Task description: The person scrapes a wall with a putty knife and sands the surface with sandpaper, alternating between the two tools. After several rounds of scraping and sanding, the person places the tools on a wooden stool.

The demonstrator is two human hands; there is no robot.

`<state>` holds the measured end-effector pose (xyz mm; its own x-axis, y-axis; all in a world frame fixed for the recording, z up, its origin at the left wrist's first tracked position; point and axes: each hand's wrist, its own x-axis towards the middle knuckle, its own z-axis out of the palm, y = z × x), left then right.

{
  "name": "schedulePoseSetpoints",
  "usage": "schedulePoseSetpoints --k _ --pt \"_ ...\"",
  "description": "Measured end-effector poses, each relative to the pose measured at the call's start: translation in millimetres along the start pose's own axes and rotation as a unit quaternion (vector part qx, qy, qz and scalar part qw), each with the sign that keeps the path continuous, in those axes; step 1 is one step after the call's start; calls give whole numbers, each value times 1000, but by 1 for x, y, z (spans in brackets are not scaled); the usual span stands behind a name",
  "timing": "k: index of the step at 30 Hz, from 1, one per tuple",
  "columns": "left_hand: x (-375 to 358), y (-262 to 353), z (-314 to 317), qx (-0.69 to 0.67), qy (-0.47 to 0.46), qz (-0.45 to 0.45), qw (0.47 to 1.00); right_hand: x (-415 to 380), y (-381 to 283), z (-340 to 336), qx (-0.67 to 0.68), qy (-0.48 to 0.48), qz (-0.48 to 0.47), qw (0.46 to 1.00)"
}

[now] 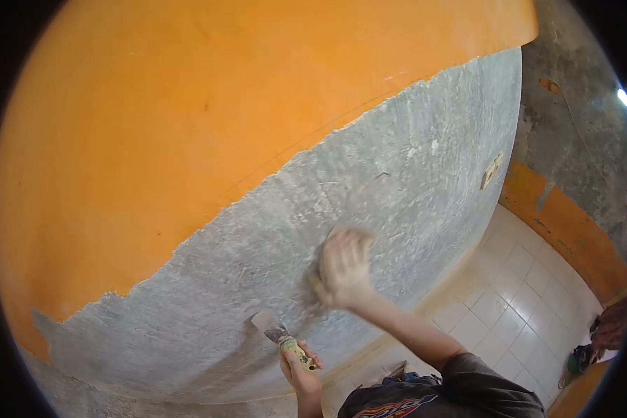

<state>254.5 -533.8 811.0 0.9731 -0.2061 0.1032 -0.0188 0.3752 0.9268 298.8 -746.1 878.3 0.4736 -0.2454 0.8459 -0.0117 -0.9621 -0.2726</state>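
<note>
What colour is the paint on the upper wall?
Orange paint, clearest in the head view.

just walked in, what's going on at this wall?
A person faces a wall that is orange on its upper part and bare grey below a ragged edge. The right hand, blurred, presses flat on the grey surface, possibly over something I can't make out. The left hand grips a scraper by its handle, blade against the wall lower down. White floor tiles show at right.
</note>
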Motion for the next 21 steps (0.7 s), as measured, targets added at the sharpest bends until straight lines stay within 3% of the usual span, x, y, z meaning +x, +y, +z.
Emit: schedulePoseSetpoints --k 2,4,6,8,10,13,15,18,20,21 --pt "1 6 13 9 -12 0 1000 -71 -3 44 95 -3 -101 990" --pt "2 9 15 21 -16 7 1000 -127 25 61 62 -57 -86 993" --pt "3 12 12 34 -28 43 998 -130 53 49 31 -134 64 988" --pt "0 15 3 24 -12 41 999 -117 73 67 19 61 87 994" --pt "-4 14 -2 1 5 33 999 -57 61 45 37 99 79 991" --pt "-8 14 -5 -42 47 14 998 10 0 12 12 88 -9 996" --pt "-7 14 -7 -26 49 20 998 16 -30 -2 1 11 -91 996" --pt "-9 19 -6 -12 58 22 998 -62 -24 48 74 -10 -150 986" --pt "-12 19 -12 -4 56 30 998 -113 -3 57 55 -120 -23 991" --pt "-13 19 -17 7 53 35 998 -120 10 61 16 -119 27 992"
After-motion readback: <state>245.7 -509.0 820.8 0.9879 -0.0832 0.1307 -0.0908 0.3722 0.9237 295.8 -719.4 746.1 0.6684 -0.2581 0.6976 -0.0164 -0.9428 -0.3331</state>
